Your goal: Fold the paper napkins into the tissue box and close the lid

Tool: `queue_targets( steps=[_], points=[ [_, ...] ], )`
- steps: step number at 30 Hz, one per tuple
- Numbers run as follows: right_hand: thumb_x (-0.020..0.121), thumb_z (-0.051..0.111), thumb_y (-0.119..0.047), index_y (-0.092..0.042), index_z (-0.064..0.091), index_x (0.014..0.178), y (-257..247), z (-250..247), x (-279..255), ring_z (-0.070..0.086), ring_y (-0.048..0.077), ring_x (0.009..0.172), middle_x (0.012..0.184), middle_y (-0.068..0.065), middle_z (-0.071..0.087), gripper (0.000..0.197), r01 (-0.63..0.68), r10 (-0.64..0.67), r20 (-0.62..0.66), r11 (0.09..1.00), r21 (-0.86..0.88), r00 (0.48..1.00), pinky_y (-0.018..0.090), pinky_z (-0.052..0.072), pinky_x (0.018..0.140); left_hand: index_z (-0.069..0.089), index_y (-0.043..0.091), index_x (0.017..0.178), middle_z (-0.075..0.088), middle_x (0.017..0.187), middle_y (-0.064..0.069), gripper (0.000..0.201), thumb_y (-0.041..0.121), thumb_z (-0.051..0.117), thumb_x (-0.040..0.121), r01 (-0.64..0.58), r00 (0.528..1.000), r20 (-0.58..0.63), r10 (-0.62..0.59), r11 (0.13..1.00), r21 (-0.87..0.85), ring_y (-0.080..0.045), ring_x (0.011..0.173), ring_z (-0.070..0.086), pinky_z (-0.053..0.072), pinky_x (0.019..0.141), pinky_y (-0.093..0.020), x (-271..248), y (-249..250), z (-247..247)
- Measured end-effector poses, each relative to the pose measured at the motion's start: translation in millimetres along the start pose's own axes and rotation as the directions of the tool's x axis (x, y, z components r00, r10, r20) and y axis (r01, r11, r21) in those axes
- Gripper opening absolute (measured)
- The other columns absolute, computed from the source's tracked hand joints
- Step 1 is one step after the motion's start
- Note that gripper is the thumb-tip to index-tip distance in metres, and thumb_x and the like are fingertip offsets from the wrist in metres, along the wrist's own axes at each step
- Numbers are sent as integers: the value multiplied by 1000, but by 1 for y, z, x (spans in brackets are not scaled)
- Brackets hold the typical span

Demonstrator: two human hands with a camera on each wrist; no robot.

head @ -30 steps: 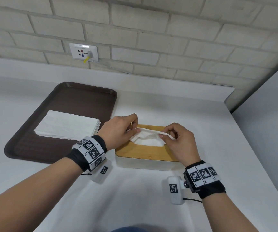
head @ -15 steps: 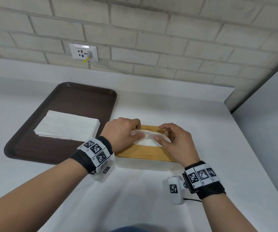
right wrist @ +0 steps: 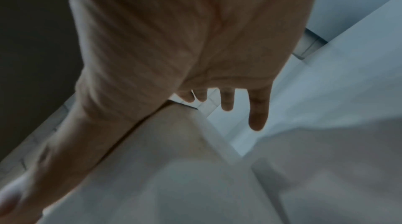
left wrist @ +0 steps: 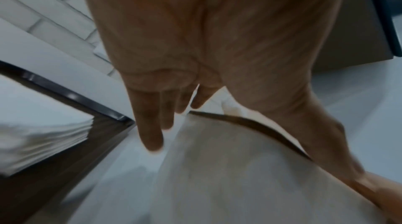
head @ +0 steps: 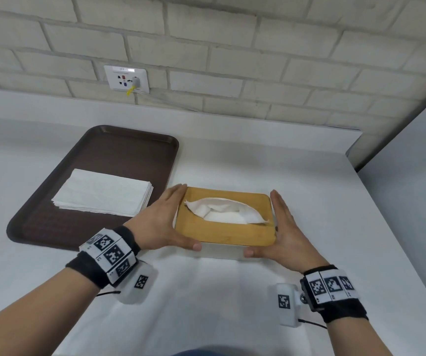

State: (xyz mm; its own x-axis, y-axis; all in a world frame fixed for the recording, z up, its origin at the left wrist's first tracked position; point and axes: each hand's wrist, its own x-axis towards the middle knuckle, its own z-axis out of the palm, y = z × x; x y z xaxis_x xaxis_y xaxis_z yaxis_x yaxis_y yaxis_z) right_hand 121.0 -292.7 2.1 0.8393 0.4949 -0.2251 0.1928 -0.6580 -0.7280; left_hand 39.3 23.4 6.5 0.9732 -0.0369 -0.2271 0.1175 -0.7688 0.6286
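We have let go of the napkin (head: 226, 213), which now pokes from the lid (head: 224, 231) slot; our left hand (head: 164, 222) and right hand (head: 287, 233) lie flat and open against the box (head: 222, 251) ends. The lid looks shut, the task near done. The box sits mid-frame, long axis left to right.

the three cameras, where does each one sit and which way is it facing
Head: worn on the head, looks forward and down at tissue box, both forearms showing.
Left wrist: under the wrist, looks along left hand past tray.
Right wrist: likewise, along right hand.
All three share the box's wooden lid.
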Motion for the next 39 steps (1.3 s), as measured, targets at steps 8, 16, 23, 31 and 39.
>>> queue_targets(
  steps=[8, 16, 23, 31, 39],
  points=[
    [59, 90, -61, -60, -2, 149, 1, 2, -11, 24, -30, 126, 150, -38, 18, 129, 44, -43, -16, 999, 32, 999, 4, 25, 104, 3, 28, 166, 28, 157, 20, 145, 53, 97, 59, -16, 999, -47, 9, 988, -154, 1, 133, 38, 36, 112, -22, -2, -4, 17],
    [65, 85, -59, -46, 1, 160, 12, -10, 6, 45, -21, 115, 133, -42, 37, 127, -3, 15, -114, 994, 107, 993, 5, 34, 93, 1, 28, 166, 29, 164, 14, 144, 49, 98, 61, -32, 999, -48, 21, 973, -229, 0, 139, 35, 28, 114, -19, 40, 7, 19],
    [78, 84, -45, -43, 3, 159, 24, -60, 89, 49, 2, 120, 132, -28, 46, 115, -8, 18, -124, 996, 86, 992, 8, 35, 96, 2, 24, 166, 30, 165, 1, 138, 40, 97, 66, -19, 997, -71, 5, 979, -203, -15, 143, 42, 34, 112, -22, 136, 27, -3],
    [84, 81, -42, -44, 8, 157, 30, -104, 171, 53, 6, 114, 122, -26, 50, 104, 31, -26, -90, 998, 52, 996, 3, 35, 83, -1, 30, 166, 34, 165, 1, 142, 48, 97, 64, 31, 996, -80, -46, 983, -180, -18, 144, 48, 37, 117, -30, 219, 30, -27],
    [66, 93, -45, -40, -17, 159, 42, -106, 170, 39, 9, 143, 163, -22, 14, 144, -12, 33, -98, 979, 202, 995, 25, 33, 111, -30, 48, 154, 13, 173, -7, 170, 82, 87, 36, 61, 997, -23, -71, 948, -314, -30, 146, 46, 41, 118, -44, 210, 21, -33]
  ],
)
